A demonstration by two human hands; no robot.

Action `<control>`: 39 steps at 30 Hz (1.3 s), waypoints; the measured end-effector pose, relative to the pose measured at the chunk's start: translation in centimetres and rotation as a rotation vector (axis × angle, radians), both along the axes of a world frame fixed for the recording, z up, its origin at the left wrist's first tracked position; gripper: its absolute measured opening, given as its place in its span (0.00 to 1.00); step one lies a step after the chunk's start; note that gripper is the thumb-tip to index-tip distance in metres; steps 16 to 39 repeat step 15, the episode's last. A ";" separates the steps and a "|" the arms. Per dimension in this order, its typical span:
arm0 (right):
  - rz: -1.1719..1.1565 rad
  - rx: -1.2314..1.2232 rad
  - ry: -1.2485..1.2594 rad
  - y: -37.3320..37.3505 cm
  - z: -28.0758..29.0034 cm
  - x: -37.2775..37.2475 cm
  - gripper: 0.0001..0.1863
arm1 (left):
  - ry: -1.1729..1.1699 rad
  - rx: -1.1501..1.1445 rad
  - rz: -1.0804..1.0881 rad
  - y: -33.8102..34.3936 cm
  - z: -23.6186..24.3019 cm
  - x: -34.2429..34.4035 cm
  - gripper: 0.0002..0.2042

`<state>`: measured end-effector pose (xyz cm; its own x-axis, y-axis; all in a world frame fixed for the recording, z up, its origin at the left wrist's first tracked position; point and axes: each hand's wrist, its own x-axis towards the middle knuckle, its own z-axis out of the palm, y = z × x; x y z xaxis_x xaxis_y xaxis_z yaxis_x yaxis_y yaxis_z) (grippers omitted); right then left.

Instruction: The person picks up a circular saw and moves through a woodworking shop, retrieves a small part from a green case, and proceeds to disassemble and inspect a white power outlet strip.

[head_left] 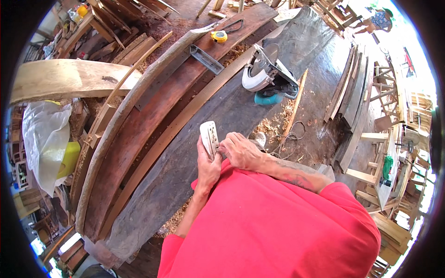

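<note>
My left hand (209,169) is wrapped around a white power strip (210,137), a long block with a row of dark openings. It is held upright in front of my red shirt. My right hand (239,150) is at the strip's right side, its fingers curled and pressed together; whatever they pinch is hidden. Ahead of both hands, a circular saw (269,76) with a white guard and a teal part rests on a wide dark wood slab (199,123).
Left of the slab lie long curved boards (153,113). On them are a yellow tape measure (219,36) and a grey metal channel (206,59). A cable (293,137) loops over the shavings-strewn floor. Dark planks (354,99) lean at right; another person (378,22) is far off.
</note>
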<state>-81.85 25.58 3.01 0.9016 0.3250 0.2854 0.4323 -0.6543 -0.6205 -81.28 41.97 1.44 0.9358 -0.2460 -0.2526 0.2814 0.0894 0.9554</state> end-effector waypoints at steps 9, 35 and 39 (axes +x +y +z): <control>-0.299 1.211 1.580 -1.2 -0.9 0.2 0.11 | -0.065 0.232 -0.287 0.6 0.9 0.5 0.37; -0.200 0.488 0.581 -0.2 -1.8 -0.7 0.15 | 0.019 -0.096 -0.134 0.7 -2.6 0.6 0.39; -0.200 0.488 0.581 -0.2 -1.8 -0.7 0.15 | 0.019 -0.096 -0.134 0.7 -2.6 0.6 0.39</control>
